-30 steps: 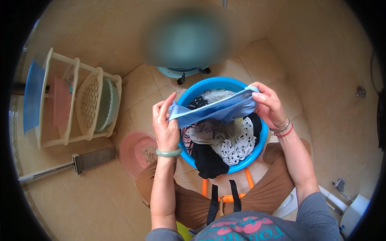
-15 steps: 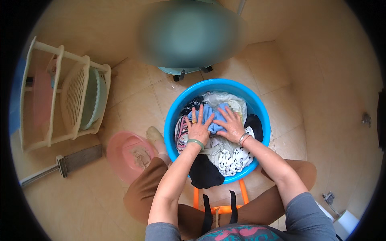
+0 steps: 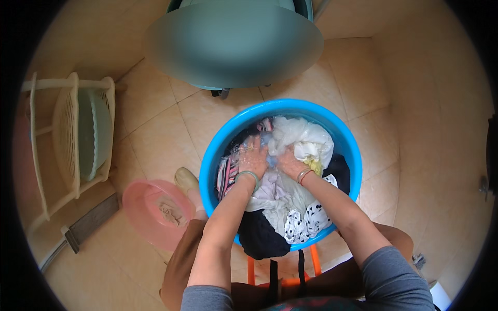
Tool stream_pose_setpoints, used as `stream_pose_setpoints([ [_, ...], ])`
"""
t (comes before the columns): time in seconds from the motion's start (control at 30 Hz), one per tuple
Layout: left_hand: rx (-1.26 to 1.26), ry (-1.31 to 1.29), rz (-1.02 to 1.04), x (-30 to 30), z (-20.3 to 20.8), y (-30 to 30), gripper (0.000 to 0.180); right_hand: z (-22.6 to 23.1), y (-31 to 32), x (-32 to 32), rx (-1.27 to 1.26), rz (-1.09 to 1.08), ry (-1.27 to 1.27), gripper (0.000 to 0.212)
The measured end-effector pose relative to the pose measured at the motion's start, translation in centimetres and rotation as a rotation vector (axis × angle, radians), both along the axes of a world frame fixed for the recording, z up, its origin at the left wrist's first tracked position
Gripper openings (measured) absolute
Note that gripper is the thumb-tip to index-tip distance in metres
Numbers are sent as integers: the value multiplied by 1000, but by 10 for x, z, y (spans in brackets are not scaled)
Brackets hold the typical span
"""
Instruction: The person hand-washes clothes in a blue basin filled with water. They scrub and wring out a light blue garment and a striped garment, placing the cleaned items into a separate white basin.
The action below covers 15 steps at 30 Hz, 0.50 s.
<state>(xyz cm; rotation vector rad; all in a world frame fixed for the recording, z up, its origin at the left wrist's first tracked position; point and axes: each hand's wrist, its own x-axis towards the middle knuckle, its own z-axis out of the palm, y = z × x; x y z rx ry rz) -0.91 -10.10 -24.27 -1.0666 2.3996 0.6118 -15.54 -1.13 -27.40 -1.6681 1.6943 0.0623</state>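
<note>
A round blue tub (image 3: 208,155) holds wet laundry in water. My left hand (image 3: 252,158), with a green bangle at the wrist, presses down into the water; its fingers are stretched and partly blurred by splashing. Beside it my right hand (image 3: 291,163), wearing a silver bangle and a red band, pushes down too, its fingertips under water. Between them only a little of a blue cloth (image 3: 271,160) shows. Around the hands lie a white cloth (image 3: 301,136), a striped cloth (image 3: 226,175), a pale lilac cloth (image 3: 272,189), a black cloth (image 3: 263,236) and a dotted white cloth (image 3: 296,228).
A pink basin (image 3: 136,212) with a beige cloth (image 3: 171,211) stands by my left foot. A cream rack (image 3: 75,135) holding basins is at the left, a squeegee-like mop (image 3: 93,223) below it. Beyond the tub is a blurred green object (image 3: 233,46). An orange stool frame (image 3: 315,259) shows beneath me.
Both hands have pushed deeper into the tub, and the blue cloth has mostly sunk under water. The white cloth bulges up more at the right. My view has shifted slightly.
</note>
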Motion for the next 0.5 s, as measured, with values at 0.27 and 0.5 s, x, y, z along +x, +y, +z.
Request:
stream_pose_setpoints([
  [0.27, 101, -115, -20, -22, -5, -32, 48, -14, -24, -6, 160, 46, 2, 50],
  [0.5, 19, 106, 102, -1, 20, -3, 54, 50, -21, -15, 90, 76, -82, 47],
])
